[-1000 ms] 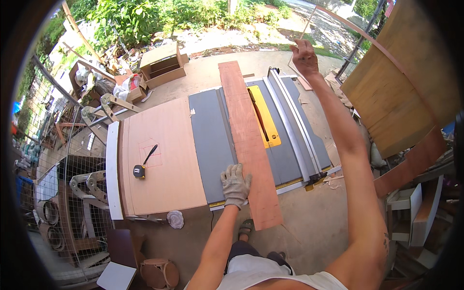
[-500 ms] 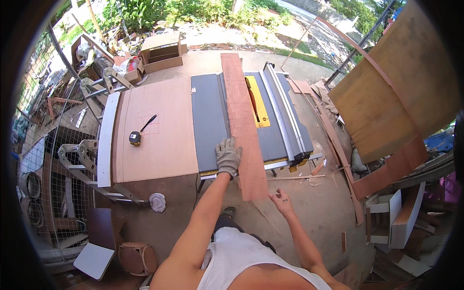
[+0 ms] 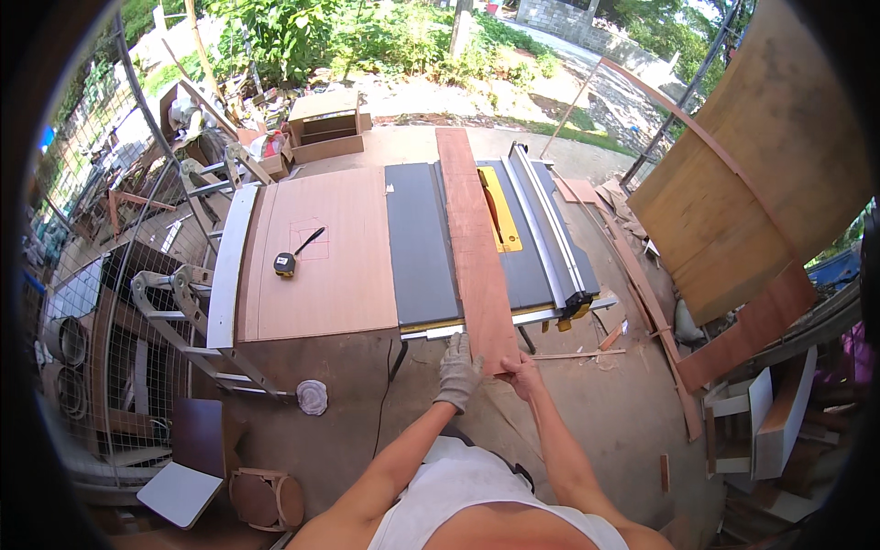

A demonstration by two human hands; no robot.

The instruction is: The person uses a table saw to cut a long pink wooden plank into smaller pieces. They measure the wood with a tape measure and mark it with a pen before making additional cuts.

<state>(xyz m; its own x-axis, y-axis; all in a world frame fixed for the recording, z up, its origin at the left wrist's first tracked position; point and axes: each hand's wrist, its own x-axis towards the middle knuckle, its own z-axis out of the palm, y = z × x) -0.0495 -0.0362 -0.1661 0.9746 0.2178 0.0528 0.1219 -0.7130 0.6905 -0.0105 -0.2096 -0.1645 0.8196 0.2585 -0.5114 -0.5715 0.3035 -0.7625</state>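
Observation:
A long reddish-brown plywood board (image 3: 483, 266) lies lengthwise over the grey table saw (image 3: 423, 247), its near end overhanging the front edge. My right hand (image 3: 522, 376) is bare and closed on the board's near right corner. At the near left corner is my left hand (image 3: 458, 374), in a grey work glove, its fingers stretched forward along the board's left edge. The saw's yellow insert (image 3: 510, 240), with a dark slot, shows just right of the board. Farther right runs the silver rip fence (image 3: 539, 229).
Left of the saw, a wide plywood sheet (image 3: 357, 293) carries a tape measure (image 3: 285, 265) and a black marker (image 3: 312, 240). A folding ladder (image 3: 174, 316) stands beside it. Large panels (image 3: 733, 165) lean at right. A cable (image 3: 380, 403) trails on the floor.
My left hand has slid back from the board's top to its near left corner. My right hand has come up and taken hold of the near right corner. The view has shifted slightly.

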